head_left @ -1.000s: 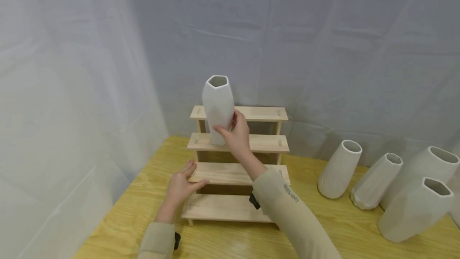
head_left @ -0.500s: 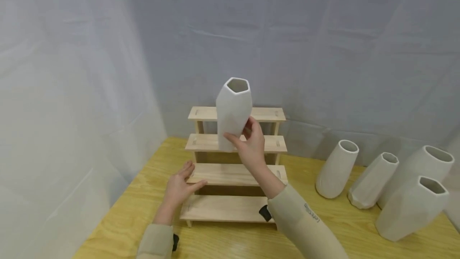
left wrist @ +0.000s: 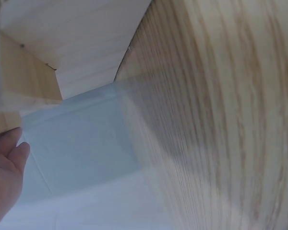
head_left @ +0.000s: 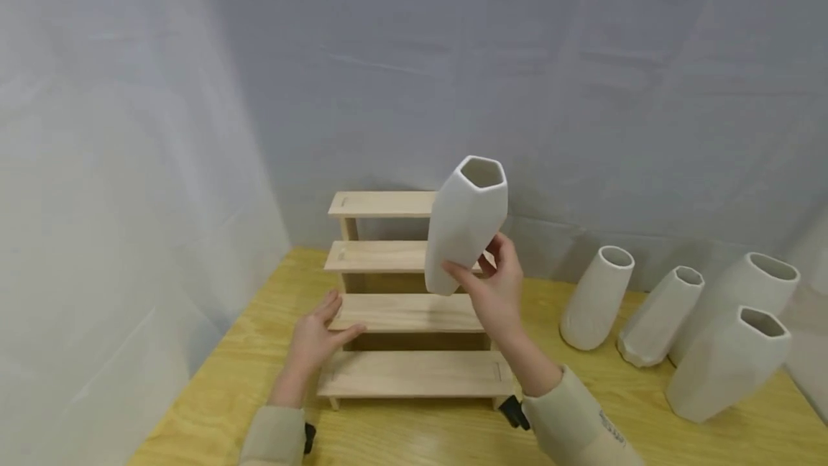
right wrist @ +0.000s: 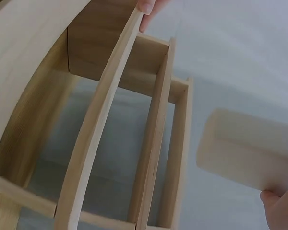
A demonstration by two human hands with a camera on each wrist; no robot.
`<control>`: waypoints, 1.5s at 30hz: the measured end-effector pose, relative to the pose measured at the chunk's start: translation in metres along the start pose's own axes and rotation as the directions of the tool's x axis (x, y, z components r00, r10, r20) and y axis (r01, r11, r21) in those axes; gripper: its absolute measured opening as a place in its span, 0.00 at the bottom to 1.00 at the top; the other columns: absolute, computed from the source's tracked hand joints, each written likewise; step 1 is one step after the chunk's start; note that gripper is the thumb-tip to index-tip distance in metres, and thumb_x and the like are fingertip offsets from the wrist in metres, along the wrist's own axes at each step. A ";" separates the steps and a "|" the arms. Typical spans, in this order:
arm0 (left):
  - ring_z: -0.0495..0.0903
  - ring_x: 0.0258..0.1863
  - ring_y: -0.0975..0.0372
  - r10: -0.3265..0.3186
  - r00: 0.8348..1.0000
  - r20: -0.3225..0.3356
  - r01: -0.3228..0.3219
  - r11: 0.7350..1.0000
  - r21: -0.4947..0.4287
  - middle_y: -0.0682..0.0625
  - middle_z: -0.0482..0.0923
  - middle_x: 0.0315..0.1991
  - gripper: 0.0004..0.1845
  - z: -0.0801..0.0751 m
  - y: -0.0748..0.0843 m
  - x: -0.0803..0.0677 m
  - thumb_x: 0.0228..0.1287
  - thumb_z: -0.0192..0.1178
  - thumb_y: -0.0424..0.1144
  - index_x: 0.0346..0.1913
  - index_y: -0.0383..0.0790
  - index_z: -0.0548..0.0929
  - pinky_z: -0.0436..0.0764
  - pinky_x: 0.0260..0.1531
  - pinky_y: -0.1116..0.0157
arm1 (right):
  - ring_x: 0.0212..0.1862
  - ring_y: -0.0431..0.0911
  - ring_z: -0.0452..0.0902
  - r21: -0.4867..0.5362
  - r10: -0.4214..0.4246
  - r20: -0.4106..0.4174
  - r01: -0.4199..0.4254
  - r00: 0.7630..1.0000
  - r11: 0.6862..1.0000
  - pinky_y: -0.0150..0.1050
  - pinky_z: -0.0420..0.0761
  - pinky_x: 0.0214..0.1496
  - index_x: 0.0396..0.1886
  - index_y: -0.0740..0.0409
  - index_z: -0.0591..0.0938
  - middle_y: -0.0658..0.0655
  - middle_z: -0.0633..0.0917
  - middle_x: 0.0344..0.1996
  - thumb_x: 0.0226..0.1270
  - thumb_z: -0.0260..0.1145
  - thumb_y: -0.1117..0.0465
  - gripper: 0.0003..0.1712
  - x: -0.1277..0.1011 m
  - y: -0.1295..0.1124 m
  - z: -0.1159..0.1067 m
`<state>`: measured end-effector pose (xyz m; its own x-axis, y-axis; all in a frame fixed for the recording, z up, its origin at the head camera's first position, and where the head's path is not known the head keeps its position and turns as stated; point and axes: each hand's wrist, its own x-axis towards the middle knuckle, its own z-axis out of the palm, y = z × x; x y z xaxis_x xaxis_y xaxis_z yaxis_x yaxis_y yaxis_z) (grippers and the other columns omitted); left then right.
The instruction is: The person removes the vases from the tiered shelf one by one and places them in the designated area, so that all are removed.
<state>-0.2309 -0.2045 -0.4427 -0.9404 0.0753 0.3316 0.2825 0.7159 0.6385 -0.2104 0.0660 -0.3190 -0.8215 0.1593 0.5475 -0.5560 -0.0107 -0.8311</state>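
My right hand (head_left: 486, 273) grips a white faceted vase (head_left: 467, 221) near its base and holds it in the air, tilted to the right, in front of the right end of a stepped wooden shelf (head_left: 401, 374). In the right wrist view the vase's base (right wrist: 247, 149) shows beside the shelf's steps (right wrist: 156, 129). My left hand (head_left: 317, 329) rests flat with straight fingers on the left end of the shelf's third step. In the left wrist view only its fingers (left wrist: 5, 184) show, next to the shelf (left wrist: 62, 43).
Several more white vases stand on the yellow wooden table (head_left: 401, 437) to the right: a round one (head_left: 594, 299), a faceted one (head_left: 658, 316), a large one (head_left: 747, 292) and a faceted one in front (head_left: 729, 364). White cloth hangs behind and at the left.
My right hand has carried the vase off the shelf's second step to the right and tilted it rightward. The left hand has stayed on the third step.
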 end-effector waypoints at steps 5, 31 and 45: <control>0.58 0.61 0.50 -0.004 1.000 -0.003 0.004 1.000 0.002 0.39 0.57 0.62 0.46 0.001 -0.002 -0.001 0.44 0.61 0.61 0.59 0.28 0.64 0.65 0.54 0.56 | 0.48 0.45 0.68 -0.046 -0.029 -0.016 0.028 0.999 0.999 0.38 0.71 0.54 0.52 0.70 0.66 0.58 0.72 0.46 0.42 0.71 0.75 0.35 -0.010 0.001 -0.018; 0.60 0.59 0.48 0.020 1.000 -0.018 -0.019 1.000 0.025 0.36 0.59 0.61 0.44 -0.006 -0.002 -0.006 0.45 0.64 0.56 0.58 0.26 0.65 0.68 0.51 0.56 | 0.46 0.44 0.71 -0.078 -0.060 -0.203 0.045 0.977 0.996 0.27 0.74 0.45 0.50 0.65 0.69 0.56 0.74 0.43 0.37 0.66 0.85 0.36 -0.053 -0.015 -0.091; 0.59 0.60 0.49 0.033 0.999 -0.018 -0.033 0.999 0.028 0.36 0.59 0.61 0.44 -0.007 -0.003 -0.005 0.46 0.64 0.57 0.58 0.26 0.65 0.67 0.52 0.55 | 0.42 0.41 0.73 -0.121 0.016 -0.330 -0.059 0.944 0.991 0.24 0.75 0.41 0.43 0.60 0.72 0.54 0.76 0.39 0.32 0.65 0.89 0.35 -0.075 -0.009 -0.124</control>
<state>-0.2259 -0.2117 -0.4417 -0.9270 0.0868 0.3648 0.3076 0.7324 0.6074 -0.1281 0.1764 -0.3653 -0.7425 0.4763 0.4710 -0.4869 0.0992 -0.8678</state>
